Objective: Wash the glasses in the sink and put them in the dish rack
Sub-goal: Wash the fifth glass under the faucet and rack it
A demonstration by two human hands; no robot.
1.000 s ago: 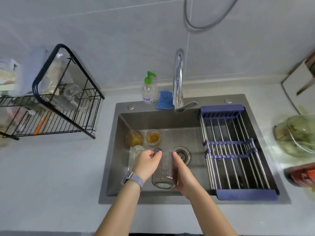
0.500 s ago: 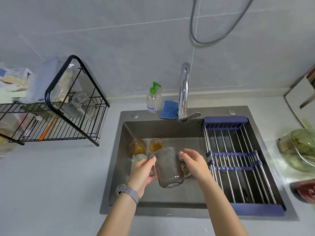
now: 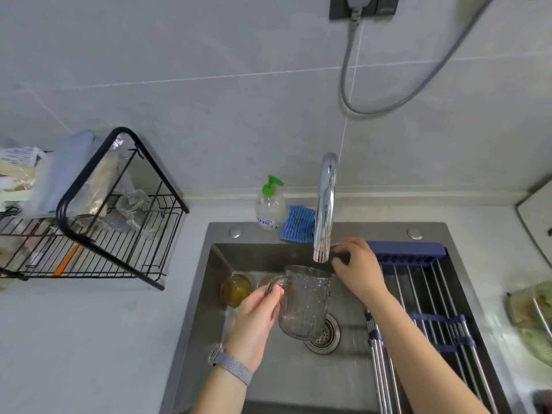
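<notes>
- Slipping looked the main risk: the wet glass mug (image 3: 303,303) hung from its handle alone, and a sudden jet could splash or twist it loose into the sink (image 3: 209,309).
- Left hand (image 3: 257,321) pinched the handle, holding the mug under the faucet (image 3: 325,210).
- Right hand (image 3: 357,268) reached to the tap lever, fingers curled on it.

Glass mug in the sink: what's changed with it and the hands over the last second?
The right hand let go of the glass mug and moved up to the faucet lever, fingers curled on it. The left hand raised the mug by its handle, mouth now under the spout. The two amber glasses stay on the sink floor; no water visible yet.
</notes>
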